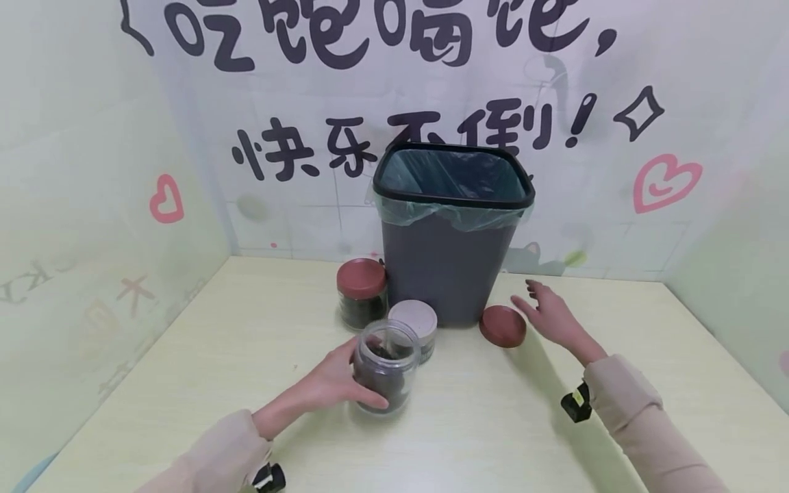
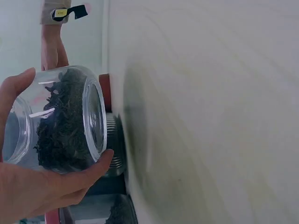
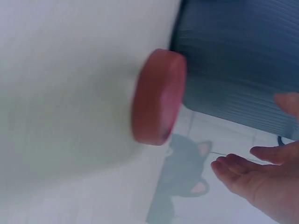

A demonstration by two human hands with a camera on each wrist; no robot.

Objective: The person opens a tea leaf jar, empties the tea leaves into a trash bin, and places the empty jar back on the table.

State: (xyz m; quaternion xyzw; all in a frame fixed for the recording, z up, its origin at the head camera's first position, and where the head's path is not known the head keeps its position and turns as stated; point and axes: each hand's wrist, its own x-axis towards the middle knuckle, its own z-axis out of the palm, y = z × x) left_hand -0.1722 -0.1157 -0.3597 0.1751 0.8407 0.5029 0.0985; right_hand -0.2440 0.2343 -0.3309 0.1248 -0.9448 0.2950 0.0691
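My left hand [image 1: 329, 380] grips a clear, lidless jar [image 1: 394, 387] round its side. Dark, dry, leaf-like bits [image 2: 65, 123] fill part of it, and in the left wrist view its base appears slightly raised off the table. My right hand [image 1: 555, 318] has its fingers extended and holds nothing; it is just beyond and to the right of a red round lid [image 1: 502, 326] lying on the table. In the right wrist view a gap separates the fingers from the lid [image 3: 158, 98].
A grey bin [image 1: 444, 267] with a green liner stands at the back against the printed wall. Left of it is a red-lidded jar [image 1: 361, 294] with dark contents. A white-lidded jar [image 1: 413, 318] stands in front of the bin, close behind the held jar.
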